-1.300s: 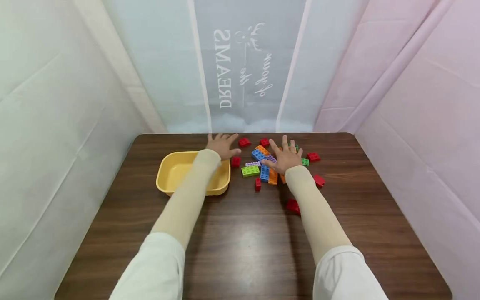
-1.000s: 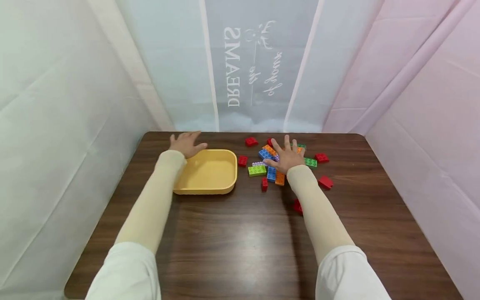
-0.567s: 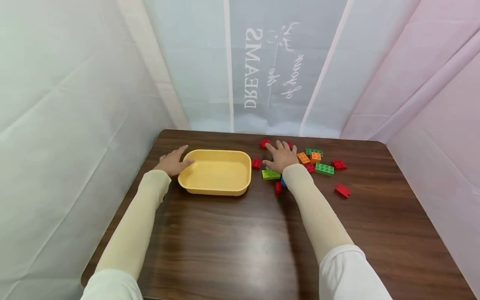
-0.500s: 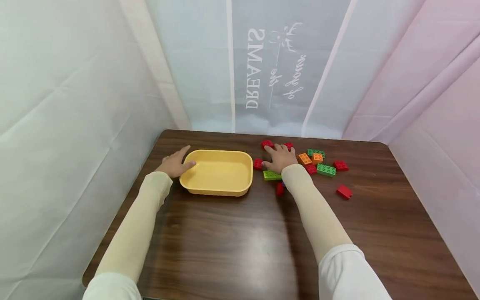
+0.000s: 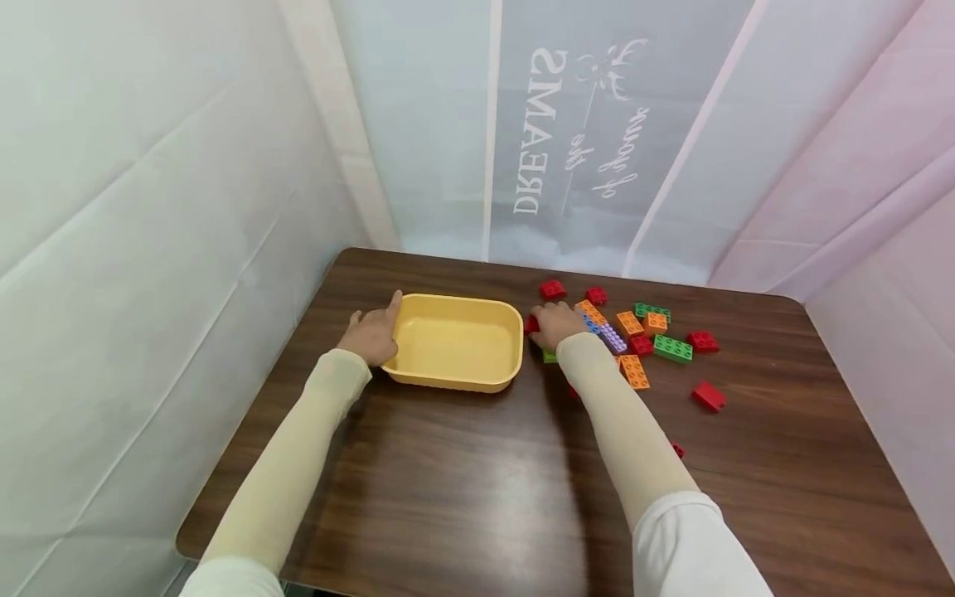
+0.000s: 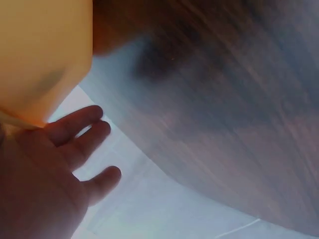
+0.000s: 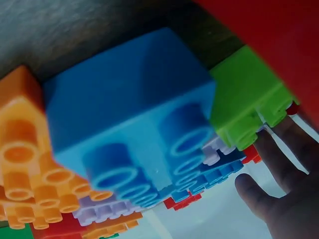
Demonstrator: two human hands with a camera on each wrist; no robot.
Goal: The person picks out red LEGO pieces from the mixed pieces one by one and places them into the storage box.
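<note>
The right hand (image 5: pixel 558 325) hides part of a scatter of bricks. Its fingers bend down at a small red brick (image 5: pixel 530 324), which lies just beside the 3 o'clock rim of the yellow tray (image 5: pixel 451 342); whether they pinch it, I cannot tell. A lime brick (image 5: pixel 550 357) at the hand's 6 o'clock shows only a corner from above, though the right wrist view gives more of it, next to a blue brick (image 7: pixel 129 84). Two red slivers peep past the right sleeve (image 5: pixel 634 444) — one at the hand's 6 o'clock, the other between 4 and 5. A blurred red surface (image 7: pixel 284 40) is cut off at 1 to 2 o'clock in the wrist view.

The tray's yellow floor is in plain sight. At its 9 o'clock side the left hand (image 5: pixel 370 336) touches the rim, fingers apart and loosely extended — the left wrist view shows three, the thumb hard to make out.
</note>
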